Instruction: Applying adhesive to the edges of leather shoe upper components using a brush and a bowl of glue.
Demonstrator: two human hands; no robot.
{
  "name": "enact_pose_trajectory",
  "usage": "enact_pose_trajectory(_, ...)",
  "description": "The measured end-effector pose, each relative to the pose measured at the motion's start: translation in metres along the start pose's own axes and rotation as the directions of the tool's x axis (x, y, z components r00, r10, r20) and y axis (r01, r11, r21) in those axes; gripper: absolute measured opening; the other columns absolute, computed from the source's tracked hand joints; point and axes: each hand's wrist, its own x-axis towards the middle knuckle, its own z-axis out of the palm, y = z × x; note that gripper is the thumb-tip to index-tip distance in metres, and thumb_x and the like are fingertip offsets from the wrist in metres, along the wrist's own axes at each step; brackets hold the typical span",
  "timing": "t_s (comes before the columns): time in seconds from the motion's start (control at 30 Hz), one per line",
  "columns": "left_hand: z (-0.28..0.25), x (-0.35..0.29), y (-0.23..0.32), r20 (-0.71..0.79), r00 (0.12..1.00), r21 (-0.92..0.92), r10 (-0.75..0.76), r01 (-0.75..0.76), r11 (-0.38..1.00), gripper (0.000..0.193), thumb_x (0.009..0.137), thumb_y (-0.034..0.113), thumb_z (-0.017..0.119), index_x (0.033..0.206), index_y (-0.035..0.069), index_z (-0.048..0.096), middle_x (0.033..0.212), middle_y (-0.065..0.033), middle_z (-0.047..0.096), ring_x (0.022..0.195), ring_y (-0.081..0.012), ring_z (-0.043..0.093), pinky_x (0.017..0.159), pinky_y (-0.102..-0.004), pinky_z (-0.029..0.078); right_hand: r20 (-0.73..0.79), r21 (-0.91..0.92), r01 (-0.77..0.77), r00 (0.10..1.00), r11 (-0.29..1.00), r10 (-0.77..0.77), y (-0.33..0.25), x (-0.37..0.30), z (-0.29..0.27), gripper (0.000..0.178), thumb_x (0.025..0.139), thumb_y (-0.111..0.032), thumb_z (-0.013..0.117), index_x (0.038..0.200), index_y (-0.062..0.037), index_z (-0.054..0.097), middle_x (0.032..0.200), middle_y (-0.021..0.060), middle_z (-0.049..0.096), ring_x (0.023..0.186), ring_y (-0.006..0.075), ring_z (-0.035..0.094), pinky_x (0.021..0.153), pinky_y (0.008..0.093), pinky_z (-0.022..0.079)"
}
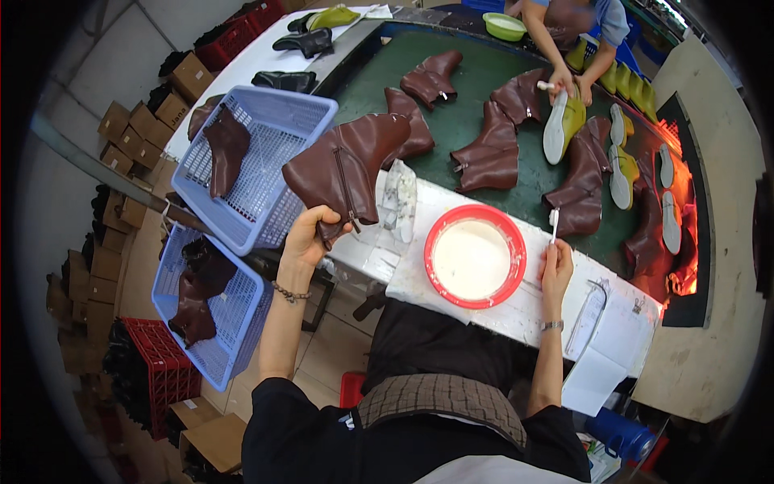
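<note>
My left hand [310, 234] grips a brown leather ankle boot [339, 161] by the end beside its zip, holding it up left of the bowl. The boot's zip runs along the side facing me. Between the fingers of my right hand [555, 270] is a small white-headed brush [554, 222], bristle end up, at the edge of the green belt. A red bowl [520, 256] of white liquid stands on the white worktop [403, 274] between my hands. Several more brown boots [492, 145] lie on the green belt [363, 89] beyond.
Two blue plastic baskets [322, 105] with brown boots stand at left, near a red crate [173, 359] and cardboard boxes. Across the belt a co-worker's hands [564, 81] hold a yellow-green shoe [571, 121] and a brush. A glowing orange heater opening [684, 210] is at right.
</note>
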Motion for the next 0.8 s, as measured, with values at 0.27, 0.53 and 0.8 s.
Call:
enact_pose_trajectory(0.27,0.111,0.171,0.058,0.145,0.845,0.089,0.515,-0.529,0.844,0.027,0.086,-0.008,0.069,0.111,-0.002,0.061,0.099,-0.011,0.07,0.082,-0.0217,0.072,0.071,-0.0354,0.067,-0.031,-0.045,0.012,0.999,0.999,-0.014,0.003,-0.002,0.0,0.013,0.108,-0.016,0.058,0.107,-0.0048,0.063,0.073,-0.0048,0.055,0.051,0.0008,0.042,0.042,0.0192,0.03)
enact_pose_trajectory(0.53,0.122,0.41,0.095,0.036,0.898,-0.264,0.439,-0.415,0.871,0.031,0.086,-0.008,0.073,0.113,0.003,0.061,0.099,-0.01,0.07,0.085,-0.0248,0.071,0.075,-0.0389,0.067,-0.061,-0.097,-0.077,0.996,0.992,0.071,0.006,-0.01,-0.01,0.01,0.101,-0.008,0.065,0.109,-0.0025,0.063,0.074,-0.0052,0.056,0.057,0.0015,0.046,0.047,0.0188,0.034)
enact_pose_trajectory(0.8,0.049,0.514,0.102,-0.476,0.59,0.071,0.652,-0.713,0.698,0.053,0.086,0.002,0.074,0.137,0.009,0.063,0.105,-0.0157,0.072,0.097,-0.0318,0.072,0.084,-0.0461,0.062,-0.025,-0.115,-0.12,0.993,0.986,0.118,-0.004,-0.009,-0.002,0.015,0.099,-0.003,0.064,0.113,-0.0009,0.059,0.071,-0.0041,0.055,0.051,0.0018,0.045,0.044,0.0197,0.034)
